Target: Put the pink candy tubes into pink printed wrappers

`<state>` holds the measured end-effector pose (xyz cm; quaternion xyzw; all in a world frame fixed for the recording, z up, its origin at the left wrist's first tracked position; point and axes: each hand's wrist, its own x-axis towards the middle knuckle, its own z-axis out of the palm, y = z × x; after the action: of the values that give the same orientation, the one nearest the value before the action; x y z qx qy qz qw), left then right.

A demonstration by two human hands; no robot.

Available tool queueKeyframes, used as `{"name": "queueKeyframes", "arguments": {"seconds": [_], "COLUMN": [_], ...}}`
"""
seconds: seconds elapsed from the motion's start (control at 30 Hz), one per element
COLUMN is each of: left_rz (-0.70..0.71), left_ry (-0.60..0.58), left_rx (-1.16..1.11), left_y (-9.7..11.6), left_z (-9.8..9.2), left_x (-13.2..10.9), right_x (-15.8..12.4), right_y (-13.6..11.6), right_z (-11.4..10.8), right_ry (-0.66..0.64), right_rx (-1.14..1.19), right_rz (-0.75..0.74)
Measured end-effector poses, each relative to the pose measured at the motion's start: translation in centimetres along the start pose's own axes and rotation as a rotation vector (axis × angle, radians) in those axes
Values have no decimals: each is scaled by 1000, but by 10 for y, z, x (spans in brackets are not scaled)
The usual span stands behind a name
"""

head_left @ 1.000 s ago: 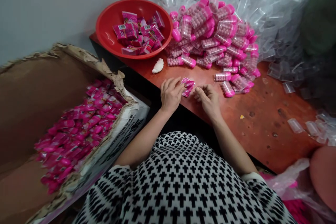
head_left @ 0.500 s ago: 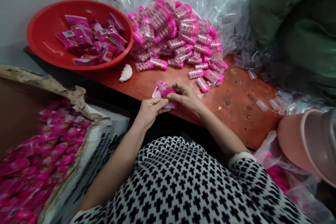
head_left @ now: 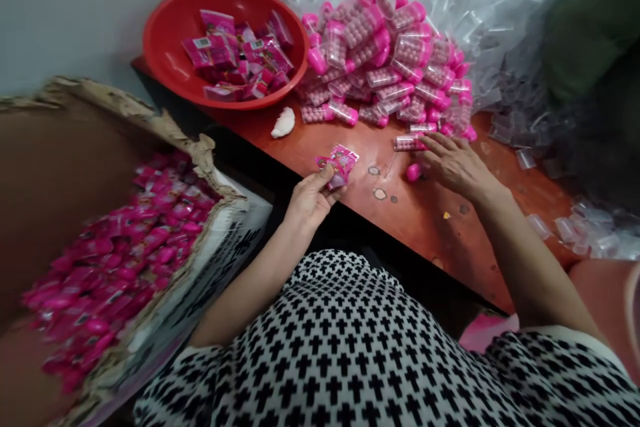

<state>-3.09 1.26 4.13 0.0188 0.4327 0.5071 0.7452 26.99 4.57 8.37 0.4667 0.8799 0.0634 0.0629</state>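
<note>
A shiny pink printed packet (head_left: 343, 161) is pinched between the thumb and fingers of my left hand (head_left: 311, 201), above the table's front edge. My right hand (head_left: 453, 161) reaches over the front of a heap of clear candy tubes with pink caps (head_left: 395, 90). Its fingers are stretched out and apart, with the fingertips at a tube (head_left: 409, 142) lying on its side. Another tube's pink cap (head_left: 414, 172) shows beneath this hand, the rest of that tube being hidden. Whether the fingers touch either tube is hard to see.
A red bowl (head_left: 165, 73) with several filled pink packets stands at the back left. On the left, a torn cardboard box (head_left: 220, 213) holds many pink packets. Empty clear tubes (head_left: 570, 230) lie on the right of the red-brown table (head_left: 360, 203), near a pink bucket (head_left: 605, 287).
My right hand has let go of the packet and moved right to the candy tubes. My left hand keeps the packet. The view has turned left.
</note>
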Motion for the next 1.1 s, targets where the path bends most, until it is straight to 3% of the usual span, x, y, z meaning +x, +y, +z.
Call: {"name": "queueKeyframes", "arguments": {"seconds": [0.13, 0.2, 0.27, 0.33, 0.4, 0.53, 0.67, 0.87, 1.1], "left_rz": [-20, -25, -18, 1, 19, 15, 26, 122, 122], "left_ry": [56, 63, 51, 38, 29, -14, -58, -128, -192], "left_rx": [-149, -202, -238, -258, -271, -272, -227, -74, 75], "left_y": [3, 3, 1, -1, -2, -5, -7, -7, -5], "left_z": [2, 3, 5, 7, 9, 12, 12, 10, 10], "left_x": [0, -1, -1, -2, -3, -7, -8, -8, -7], "right_x": [4, 6, 10, 15, 21, 28, 32, 40, 42], "right_y": [-45, -86, -128, -162, -183, -194, -200, -207, -203], "right_z": [-3, -8, -14, -18, -18, -10, 1, 5, 10], "right_ry": [187, 284, 269, 270, 297, 384, 459, 456, 547], "right_rx": [406, 857, 1299, 1492, 1530, 1510, 1551, 1746, 1622], "right_rz": [353, 476, 513, 587, 654, 728, 709, 708, 688]}}
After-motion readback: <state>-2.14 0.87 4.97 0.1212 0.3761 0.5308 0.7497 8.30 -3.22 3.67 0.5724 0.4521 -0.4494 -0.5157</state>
